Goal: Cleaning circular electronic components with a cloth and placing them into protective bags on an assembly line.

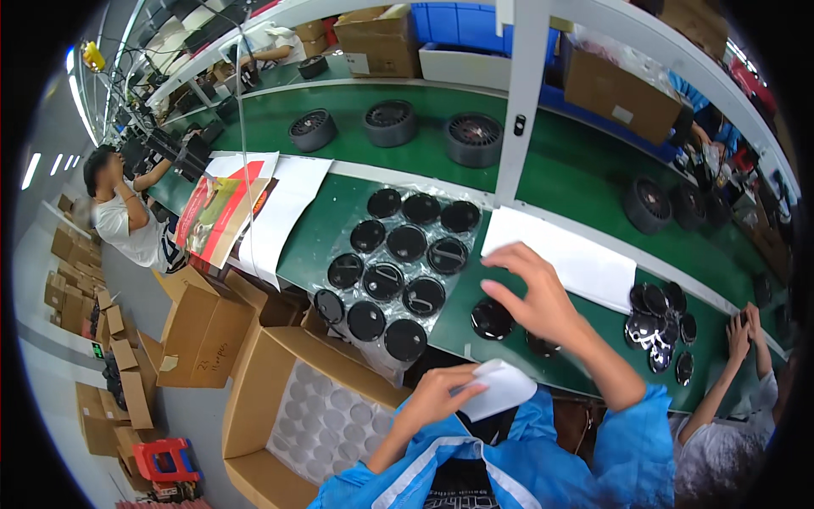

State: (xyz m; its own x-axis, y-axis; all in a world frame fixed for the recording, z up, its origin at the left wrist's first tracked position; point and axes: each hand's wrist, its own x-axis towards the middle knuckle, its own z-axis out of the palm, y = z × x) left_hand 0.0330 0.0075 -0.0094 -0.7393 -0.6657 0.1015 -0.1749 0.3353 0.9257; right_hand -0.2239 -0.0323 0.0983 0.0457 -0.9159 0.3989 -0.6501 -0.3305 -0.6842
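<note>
Head view shows the left hand [432,399] at about 6 o'clock, curled shut around a small white cloth [500,388]. The right hand [530,293] is up at about 2 o'clock from the cloth, open, with its fingers [500,256] spread and bent and holding nothing. It hangs just over a shiny black round cap [491,319] lying on the green table [339,212]. At 9 o'clock from that cap, a clear plastic tray [398,263] holds rows of the same black caps. Below it, at 7 o'clock, sits an open cardboard box [297,407]. Far off at 3 o'clock lies a pile of black caps [661,318], near another person's hands [742,327].
</note>
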